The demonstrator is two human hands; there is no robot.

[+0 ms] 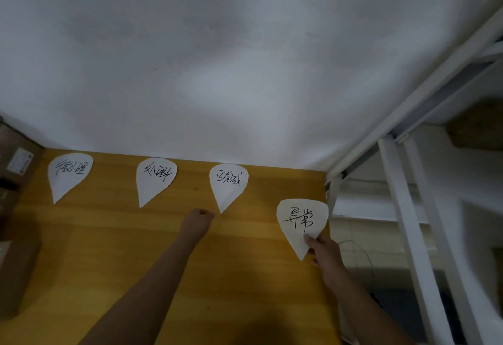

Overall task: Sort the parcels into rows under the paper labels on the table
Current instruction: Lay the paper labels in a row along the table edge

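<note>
One label (300, 219) pinched in right hand (324, 252), left hand (196, 222) beside third label (228, 185), grip unclear

Wooden table (109, 235) sits against a white wall (217, 72). Three teardrop paper labels lie flat along its far edge, each handwritten: left label (69, 174), middle label (155, 180), third label (228, 185). The right hand (325, 253) pinches the fourth label (300, 222) by its lower tip, near the table's right edge and nearer than the other three. The left hand (197, 220) is reached out with fingers curled, just beside the third label's tip. Cardboard boxes (16, 170) are stacked at far left. White metal frame (408, 208) stands right of the table.
</note>
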